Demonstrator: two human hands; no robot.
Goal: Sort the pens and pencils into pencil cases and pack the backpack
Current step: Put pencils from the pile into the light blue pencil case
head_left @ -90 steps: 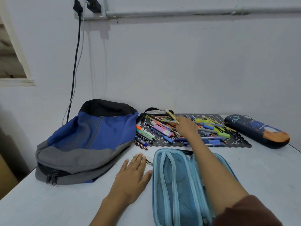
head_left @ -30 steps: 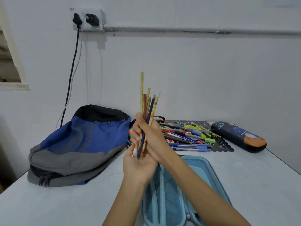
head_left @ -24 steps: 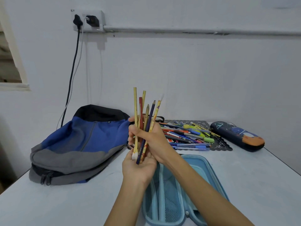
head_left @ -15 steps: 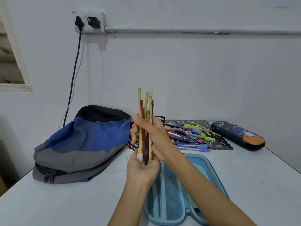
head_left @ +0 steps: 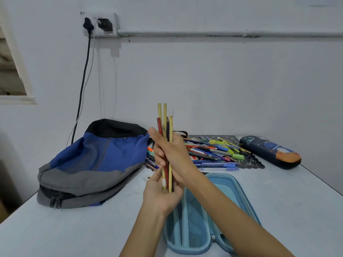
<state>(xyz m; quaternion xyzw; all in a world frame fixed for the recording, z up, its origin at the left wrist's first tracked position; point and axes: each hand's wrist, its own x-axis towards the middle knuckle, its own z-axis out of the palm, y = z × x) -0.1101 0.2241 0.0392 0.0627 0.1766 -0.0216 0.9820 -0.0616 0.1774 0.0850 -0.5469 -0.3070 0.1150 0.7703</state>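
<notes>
My right hand (head_left: pixel 173 156) grips a bundle of pencils (head_left: pixel 165 125) upright in front of me. Their lower ends stand in the cupped palm of my left hand (head_left: pixel 161 195), just below. An open light-blue pencil case (head_left: pixel 220 184) lies on the table under my right forearm. Behind it a heap of pens and markers (head_left: pixel 211 153) lies on a dark lace-edged mat (head_left: pixel 254 162). A blue, grey and black backpack (head_left: pixel 92 160) lies on its side at the left. A dark-blue pencil case with an orange end (head_left: pixel 271 151) rests at the right, zipped.
The white table (head_left: pixel 297 201) meets the wall at the back; its right edge runs diagonally near the dark case. A black cable (head_left: pixel 81 89) and a white one hang from a wall socket (head_left: pixel 101 25) down behind the backpack.
My right hand left the heap and came up with pencils. My left hand rose off the table to their lower ends. The fanned pencils have been drawn together into a straight upright bundle.
</notes>
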